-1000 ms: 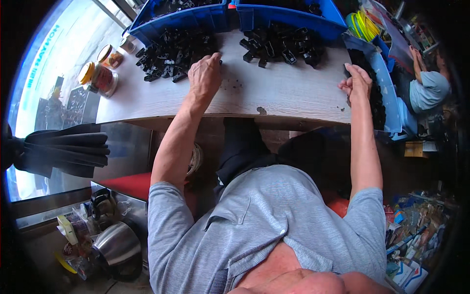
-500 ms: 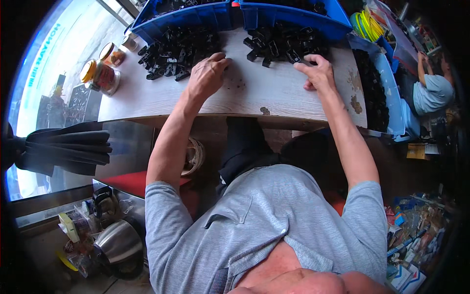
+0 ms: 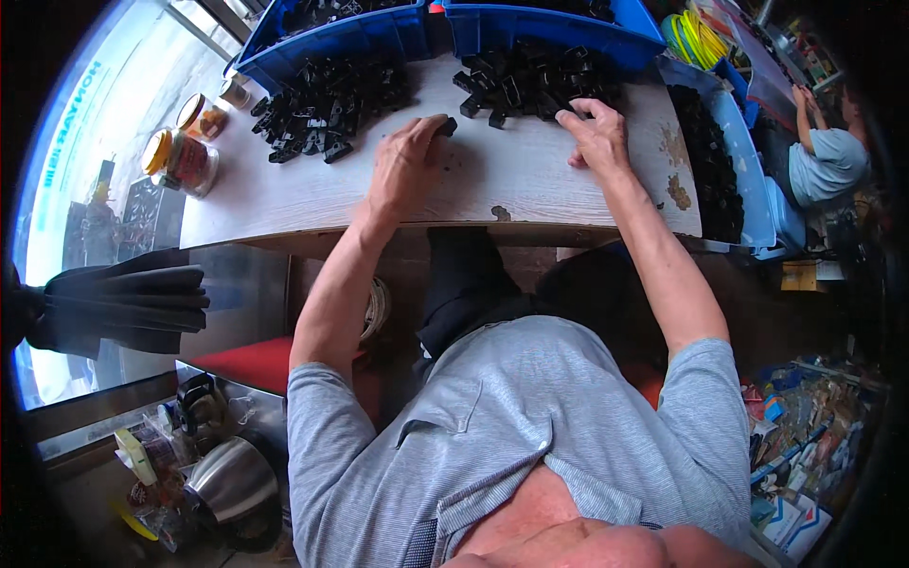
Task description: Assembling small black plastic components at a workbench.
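My left hand (image 3: 402, 161) is closed on a small black plastic part (image 3: 448, 126), held between thumb and fingers over the pale wooden table (image 3: 511, 185). Just behind that hand lies the left pile of black plastic parts (image 3: 327, 106). My right hand (image 3: 598, 137) is at the front edge of the right pile of black plastic parts (image 3: 516, 90). Its index finger and thumb are bent and apart, close to the parts, and I see nothing held in them. The exact shape of the part in my left hand is partly hidden by the fingers.
Two blue bins (image 3: 336, 43) with more black parts stand along the back. A light blue crate (image 3: 753, 175) is at the right, beside yellow-green coils (image 3: 696, 43). Jars (image 3: 180, 163) stand at the left. Another person (image 3: 828, 161) is at far right.
My left hand has drawn back slightly from the left pile, and the black part now shows at its fingertips. My right hand stays by the right pile. The whole view has shifted a little.
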The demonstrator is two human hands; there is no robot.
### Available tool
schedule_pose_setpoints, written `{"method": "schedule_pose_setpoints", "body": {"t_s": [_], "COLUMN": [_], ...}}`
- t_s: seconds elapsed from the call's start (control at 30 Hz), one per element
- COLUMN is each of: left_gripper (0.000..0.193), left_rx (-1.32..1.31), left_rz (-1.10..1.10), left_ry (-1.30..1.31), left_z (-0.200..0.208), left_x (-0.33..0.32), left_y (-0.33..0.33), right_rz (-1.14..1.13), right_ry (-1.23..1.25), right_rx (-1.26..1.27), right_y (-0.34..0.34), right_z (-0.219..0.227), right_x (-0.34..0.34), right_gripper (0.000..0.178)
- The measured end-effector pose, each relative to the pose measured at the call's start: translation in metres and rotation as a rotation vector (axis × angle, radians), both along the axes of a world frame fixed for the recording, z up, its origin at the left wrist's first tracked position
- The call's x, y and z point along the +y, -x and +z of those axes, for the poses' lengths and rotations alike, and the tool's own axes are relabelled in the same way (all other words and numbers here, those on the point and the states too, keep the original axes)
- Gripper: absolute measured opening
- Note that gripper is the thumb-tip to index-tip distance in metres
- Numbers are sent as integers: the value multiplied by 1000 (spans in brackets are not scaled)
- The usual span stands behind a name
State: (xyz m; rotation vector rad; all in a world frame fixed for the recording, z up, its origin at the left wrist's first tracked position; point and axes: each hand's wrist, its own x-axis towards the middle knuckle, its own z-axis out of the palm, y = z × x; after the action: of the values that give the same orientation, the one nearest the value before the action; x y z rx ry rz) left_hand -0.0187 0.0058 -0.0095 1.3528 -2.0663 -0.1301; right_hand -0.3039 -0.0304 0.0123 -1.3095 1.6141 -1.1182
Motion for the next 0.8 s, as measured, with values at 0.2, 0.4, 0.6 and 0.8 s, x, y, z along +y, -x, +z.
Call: {"method": "schedule_pose_setpoints", "body": {"t_s": [0.2, 0.4, 0.6, 0.8], "left_gripper": [30, 34, 30, 33], "left_rx": [437, 328, 9, 1], "left_rz": [-32, -157, -323, -448], "left_ry": [34, 66, 68, 0], "left_z": [-16, -8, 7, 6], "left_x": [12, 8, 1, -8], "left_y": [31, 73, 83, 84], "right_rz": [186, 394, 348, 400], "right_ry": [-116, -252, -220, -207], "right_rx": [-47, 103, 111, 48], "right_y": [13, 3, 0, 9], "right_z": [22, 24, 19, 7], "right_x": [35, 44, 44, 40], "right_gripper": [44, 26, 30, 33]}}
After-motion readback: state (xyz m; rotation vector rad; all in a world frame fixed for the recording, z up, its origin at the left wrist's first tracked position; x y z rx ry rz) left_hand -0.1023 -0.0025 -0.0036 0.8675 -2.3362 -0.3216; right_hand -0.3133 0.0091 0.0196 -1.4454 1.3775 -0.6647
